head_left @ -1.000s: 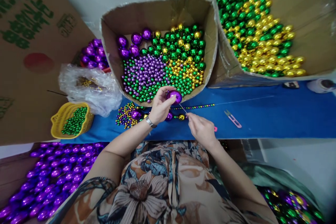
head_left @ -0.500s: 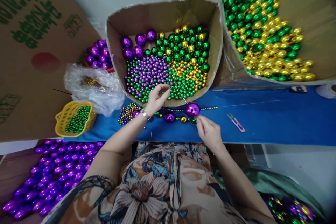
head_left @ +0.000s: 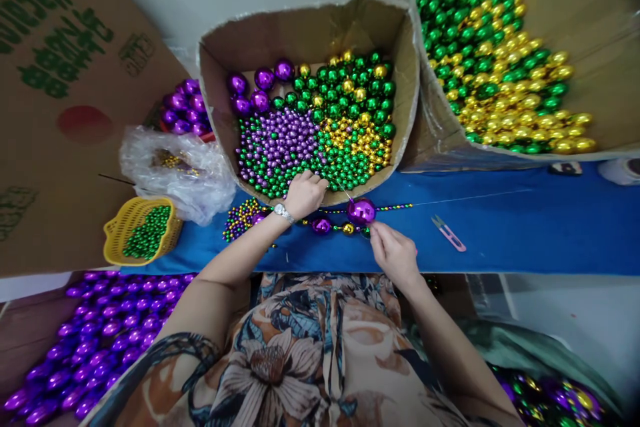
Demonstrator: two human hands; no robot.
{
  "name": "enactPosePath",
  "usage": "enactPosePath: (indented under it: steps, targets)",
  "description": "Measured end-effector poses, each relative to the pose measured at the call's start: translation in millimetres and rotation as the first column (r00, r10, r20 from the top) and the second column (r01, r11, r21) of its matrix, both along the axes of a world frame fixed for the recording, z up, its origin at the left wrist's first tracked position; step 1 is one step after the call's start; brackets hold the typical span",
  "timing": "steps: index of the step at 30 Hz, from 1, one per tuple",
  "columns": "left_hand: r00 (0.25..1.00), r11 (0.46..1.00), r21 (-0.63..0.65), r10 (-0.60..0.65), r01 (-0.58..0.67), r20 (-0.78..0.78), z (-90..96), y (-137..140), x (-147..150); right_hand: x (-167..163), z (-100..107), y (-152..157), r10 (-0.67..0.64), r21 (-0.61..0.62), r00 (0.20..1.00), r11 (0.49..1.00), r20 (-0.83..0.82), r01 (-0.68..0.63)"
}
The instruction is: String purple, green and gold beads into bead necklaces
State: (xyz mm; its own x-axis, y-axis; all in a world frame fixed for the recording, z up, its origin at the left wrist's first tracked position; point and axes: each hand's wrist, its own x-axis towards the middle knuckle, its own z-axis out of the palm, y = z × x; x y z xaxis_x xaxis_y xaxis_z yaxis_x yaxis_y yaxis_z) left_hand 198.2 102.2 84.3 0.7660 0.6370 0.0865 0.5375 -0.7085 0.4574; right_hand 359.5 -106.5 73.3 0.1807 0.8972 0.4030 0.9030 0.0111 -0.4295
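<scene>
My right hand (head_left: 395,252) pinches a thin needle just below a large shiny purple bead (head_left: 361,211). The needle (head_left: 345,191) passes through that bead, and its tip points up and left. My left hand (head_left: 306,193), with a watch at the wrist, is over the front rim of the middle cardboard box (head_left: 310,33). Its fingers are curled down at the small green beads (head_left: 345,167); whether they hold any is hidden. Below the hands, a strand of mixed beads (head_left: 321,225) lies on the blue cloth (head_left: 500,227), with a finer beaded string (head_left: 397,207) behind it.
Pink thread snips (head_left: 449,233) lie at the right on the cloth. A yellow basket (head_left: 111,240) of green beads and a clear plastic bag (head_left: 200,193) stand left. Another box (head_left: 590,33) holds green and gold beads at the right. Purple beads (head_left: 115,327) fill a container at lower left.
My left hand has moved slightly right, its fingers now curled downward at the beads. My right hand still holds the needle with the purple bead; the whole view has shifted slightly.
</scene>
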Motion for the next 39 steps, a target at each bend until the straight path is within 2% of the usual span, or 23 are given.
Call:
enactPosePath:
  steps: [1, 2, 3, 4, 5, 6, 7, 8, 9, 11, 13, 19, 22, 24, 28, 31, 34, 37, 39]
  targets:
    - [0.989, 0.988, -0.148, 0.063, -0.043, 0.132, -0.4, -0.3, -0.3, -0.8, -0.1, 0.3, 0.006, -0.004, 1.0, 1.0, -0.007, -0.006]
    - [0.953, 0.94, -0.337, 0.155, -0.061, 0.26, 0.2, -0.9, -0.7, -1.6, -0.1, 0.5, 0.014, -0.008, 1.0, 1.0, -0.014, -0.014]
    - [0.894, 0.845, -0.534, 0.268, -0.039, 0.358, 1.8, -1.9, -1.2, -2.3, 0.0, 0.7, 0.021, -0.013, 1.0, 1.0, -0.018, -0.022]
    - [0.826, 0.712, -0.702, 0.384, 0.02, 0.412, 4.4, -3.5, -1.7, -2.8, 0.3, 0.8, 0.028, -0.016, 0.999, 0.999, -0.019, -0.028]
    - [0.766, 0.569, -0.817, 0.48, 0.099, 0.428, 7.8, -5.6, -2.3, -3.2, 0.7, 0.8, 0.034, -0.019, 0.999, 0.999, -0.017, -0.034]
    - [0.721, 0.444, -0.878, 0.549, 0.177, 0.423, 11.7, -8.0, -2.9, -3.4, 1.2, 0.8, 0.038, -0.02, 0.999, 0.999, -0.013, -0.038]
    - [0.693, 0.352, -0.906, 0.592, 0.237, 0.412, 15.8, -10.6, -3.5, -3.7, 1.7, 0.8, 0.04, -0.021, 0.999, 0.999, -0.01, -0.041]
    - [0.677, 0.291, -0.915, 0.617, 0.278, 0.402, 19.6, -13.1, -4.0, -3.9, 2.1, 0.8, 0.043, -0.02, 0.999, 0.999, -0.005, -0.043]
    - [0.666, 0.257, -0.918, 0.632, 0.302, 0.396, 22.9, -15.4, -4.3, -4.2, 2.5, 0.8, 0.043, -0.019, 0.999, 0.999, 0.0, -0.043]
    - [0.656, 0.231, -0.919, 0.645, 0.32, 0.391, 27.0, -19.0, -4.6, -5.2, 2.9, 0.8, 0.044, -0.017, 0.999, 0.999, 0.011, -0.044]
    - [0.651, 0.239, -0.917, 0.647, 0.321, 0.396, 28.1, -20.9, -4.4, -6.3, 3.0, 0.7, 0.041, -0.014, 0.999, 0.999, 0.019, -0.041]
    - [0.635, 0.329, -0.896, 0.632, 0.298, 0.443, 26.2, -23.8, -2.7, -6.0, 4.2, -0.8, 0.026, -0.047, 0.997, 0.999, 0.071, -0.022]
    - [0.602, 0.463, -0.852, 0.616, 0.245, 0.508, 24.2, -30.6, -1.3, -6.0, 1.6, -2.5, 0.008, -0.045, 0.992, 0.999, 0.129, -0.002]
    - [0.627, 0.535, -0.818, 0.567, 0.213, 0.535, 20.3, -39.1, -0.6, -8.7, -5.0, -4.6, 0.006, -0.028, 0.989, 1.0, 0.147, -0.002]
    - [0.742, 0.543, -0.813, 0.455, 0.208, 0.493, 7.6, -59.3, -3.0, -17.4, -29.5, -14.1, -0.009, -0.051, 0.997, 0.999, 0.072, 0.013]
    - [0.784, 0.616, -0.758, 0.354, 0.215, 0.51, 1.2, -69.6, -8.8, -18.2, -43.1, -24.5, 0.012, -0.145, 0.998, 0.989, 0.055, -0.004]
    - [0.828, 0.684, -0.699, 0.257, 0.209, 0.499, 4.5, -73.5, -13.8, -13.0, -39.7, -28.7, 0.036, -0.207, 0.997, 0.978, 0.064, -0.022]
    - [0.846, 0.735, -0.649, 0.206, 0.199, 0.493, 18.0, -72.5, -11.3, -10.9, -25.2, -19.2, -0.036, -0.151, 0.999, 0.988, -0.011, 0.034]
    - [0.824, 0.736, -0.635, 0.197, 0.233, 0.531, 30.3, -69.8, -5.4, -13.6, -16.9, -7.8, -0.008, -0.105, 0.993, 0.994, -0.117, -0.005]
